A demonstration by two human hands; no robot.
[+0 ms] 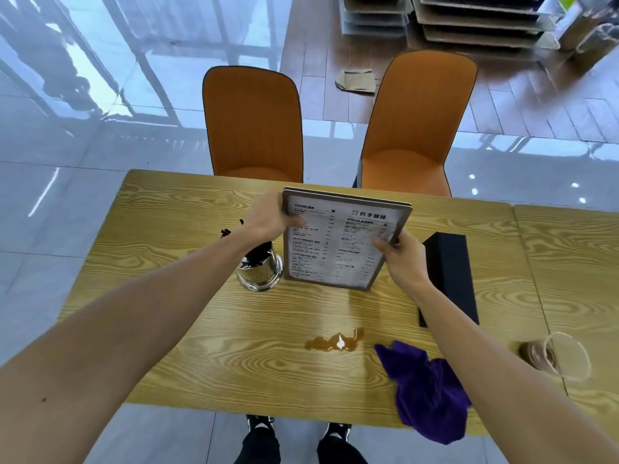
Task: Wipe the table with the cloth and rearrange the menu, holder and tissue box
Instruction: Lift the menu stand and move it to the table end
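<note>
I hold the framed menu (338,242) upright over the middle of the wooden table (174,229). My left hand (268,217) grips its left edge and my right hand (398,254) grips its right edge. A shiny metal holder (259,272) with dark sticks stands just left of the menu. The black tissue box (450,269) lies to the right, partly behind my right arm. A purple cloth (430,393) lies crumpled at the table's near edge, right of a brown spill (335,343).
A clear plastic cup (556,358) with brown drink lies tipped at the right. Two orange chairs (254,125) stand at the far side. A second table (569,249) adjoins on the right. Stacked boards (469,21) and a paper bag (356,81) lie on the far floor.
</note>
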